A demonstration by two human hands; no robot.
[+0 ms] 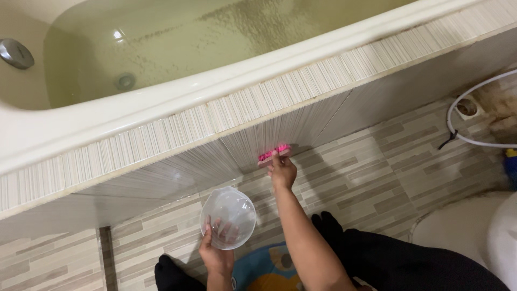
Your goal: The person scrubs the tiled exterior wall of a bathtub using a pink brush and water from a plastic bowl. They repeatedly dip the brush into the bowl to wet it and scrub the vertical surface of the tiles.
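My right hand [282, 171] reaches forward and presses a pink scrub brush [273, 152] against the lower part of the tiled bathtub side panel [177, 172], close to the floor. Nearer to me, my left hand [216, 253] holds a clear plastic bowl [228, 216] by its rim above the floor; my fingers show through its bottom. The bathtub [161, 102] above the panel holds greenish water with a drain [125, 81] visible at the bottom.
Striped tile floor [377, 172] spreads to the right. A white hose [458, 129] loops by a floor drain [466, 108] at far right. A white toilet [474, 231] stands at lower right. My dark-clothed legs and a colourful mat [266, 272] are below.
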